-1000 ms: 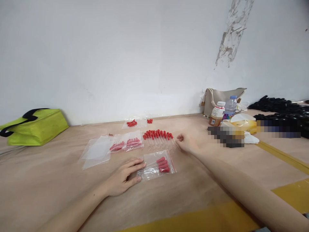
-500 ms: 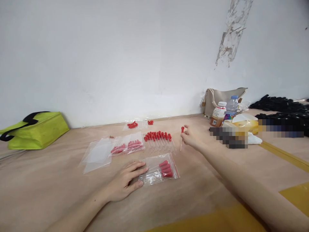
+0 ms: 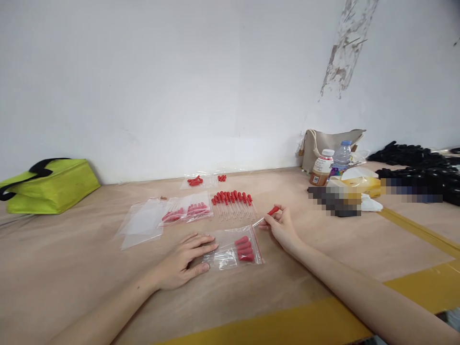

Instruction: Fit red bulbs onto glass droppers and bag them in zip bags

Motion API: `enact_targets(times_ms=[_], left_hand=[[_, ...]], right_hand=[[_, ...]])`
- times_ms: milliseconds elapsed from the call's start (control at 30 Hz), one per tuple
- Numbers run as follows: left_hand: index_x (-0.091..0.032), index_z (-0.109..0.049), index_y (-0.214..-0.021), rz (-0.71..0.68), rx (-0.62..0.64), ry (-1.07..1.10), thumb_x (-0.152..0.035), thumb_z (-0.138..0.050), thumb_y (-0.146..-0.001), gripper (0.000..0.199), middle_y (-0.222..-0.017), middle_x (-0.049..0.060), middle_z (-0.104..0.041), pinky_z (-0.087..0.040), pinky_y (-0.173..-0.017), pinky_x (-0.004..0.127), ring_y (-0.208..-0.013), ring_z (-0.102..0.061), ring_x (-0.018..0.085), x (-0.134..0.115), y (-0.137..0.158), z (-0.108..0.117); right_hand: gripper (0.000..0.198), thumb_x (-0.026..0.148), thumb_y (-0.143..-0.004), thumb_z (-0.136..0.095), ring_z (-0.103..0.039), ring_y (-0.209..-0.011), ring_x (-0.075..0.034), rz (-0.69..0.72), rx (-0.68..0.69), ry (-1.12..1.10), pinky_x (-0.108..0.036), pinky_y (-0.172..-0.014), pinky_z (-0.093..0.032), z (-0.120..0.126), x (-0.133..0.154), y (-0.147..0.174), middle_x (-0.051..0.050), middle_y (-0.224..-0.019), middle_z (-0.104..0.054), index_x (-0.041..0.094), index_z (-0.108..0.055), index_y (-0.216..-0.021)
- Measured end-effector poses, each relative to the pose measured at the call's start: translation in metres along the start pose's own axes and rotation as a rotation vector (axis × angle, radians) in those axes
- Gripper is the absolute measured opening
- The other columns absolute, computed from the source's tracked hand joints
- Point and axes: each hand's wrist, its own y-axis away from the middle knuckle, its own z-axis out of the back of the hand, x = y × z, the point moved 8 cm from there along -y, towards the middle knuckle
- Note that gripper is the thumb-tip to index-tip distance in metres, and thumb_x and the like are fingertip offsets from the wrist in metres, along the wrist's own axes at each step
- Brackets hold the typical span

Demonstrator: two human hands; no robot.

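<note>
My left hand (image 3: 192,258) lies flat with fingers apart on the left end of a clear zip bag (image 3: 222,236). Several droppers (image 3: 244,249) with red rubber bulbs are inside that bag, their bulbs toward its red-striped right edge. My right hand (image 3: 282,229) pinches one dropper (image 3: 272,211) near its bulb. This dropper is tilted, its clear tube pointing left and down close to the bag's upper right corner. Behind the bag, a row of loose droppers (image 3: 233,197) lies with bulbs facing the wall.
Left of the row are filled zip bags (image 3: 197,209) and flat, unfilled bags (image 3: 142,225). Small red bulbs (image 3: 195,181) lie near the wall. A green bag (image 3: 53,187) stands far left; a brown-drink bottle (image 3: 321,167), a clear bottle (image 3: 342,155) and a beige bag (image 3: 309,148) are at right.
My right hand has moved nearer with the dropper and turned it from upright to a slant, its tip now by the bag's edge. My left hand stays on the bag.
</note>
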Motion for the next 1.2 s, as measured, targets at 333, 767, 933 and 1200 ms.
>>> enact_targets(times_ms=[333,767,933,1200], left_hand=[[-0.033,-0.032,-0.131,0.004,-0.006,-0.005,-0.039,-0.041,-0.087,0.045,-0.135,0.000,-0.037,-0.023,-0.103,0.045,-0.124,-0.031,0.023,-0.001,0.000,0.001],[-0.032,-0.026,-0.134,0.027,-0.004,0.012,-0.039,-0.041,-0.087,0.049,-0.136,0.001,-0.036,-0.024,-0.102,0.044,-0.124,-0.030,0.023,-0.002,-0.001,0.000],[-0.032,-0.026,-0.134,0.028,-0.002,0.019,-0.038,-0.041,-0.088,0.049,-0.136,0.001,-0.036,-0.022,-0.103,0.044,-0.124,-0.030,0.023,-0.002,-0.001,0.000],[-0.031,-0.028,-0.133,0.023,-0.020,0.035,-0.038,-0.042,-0.087,0.049,-0.135,0.002,-0.037,-0.025,-0.102,0.043,-0.123,-0.032,0.024,-0.002,-0.001,0.002]], right_hand=[[0.046,0.037,-0.063,-0.063,-0.059,-0.054,-0.011,-0.072,0.089,-0.037,-0.029,-0.060,-0.051,-0.003,-0.005,0.013,0.007,-0.064,-0.054,0.023,-0.031,-0.092],[0.016,0.026,-0.072,-0.057,-0.057,-0.083,-0.017,0.277,0.531,0.649,-0.030,-0.074,-0.044,-0.039,0.010,0.023,-0.003,-0.088,-0.064,0.019,-0.064,-0.084],[0.023,0.033,-0.076,-0.051,-0.061,-0.076,-0.017,0.136,0.561,0.497,-0.030,-0.072,-0.046,-0.048,-0.005,0.019,-0.003,-0.083,-0.067,0.018,-0.067,-0.084],[0.016,0.031,-0.072,-0.053,-0.055,-0.055,-0.011,0.128,0.407,0.593,-0.022,-0.052,-0.042,-0.039,-0.003,0.010,0.000,-0.060,-0.060,0.016,-0.057,-0.076]])
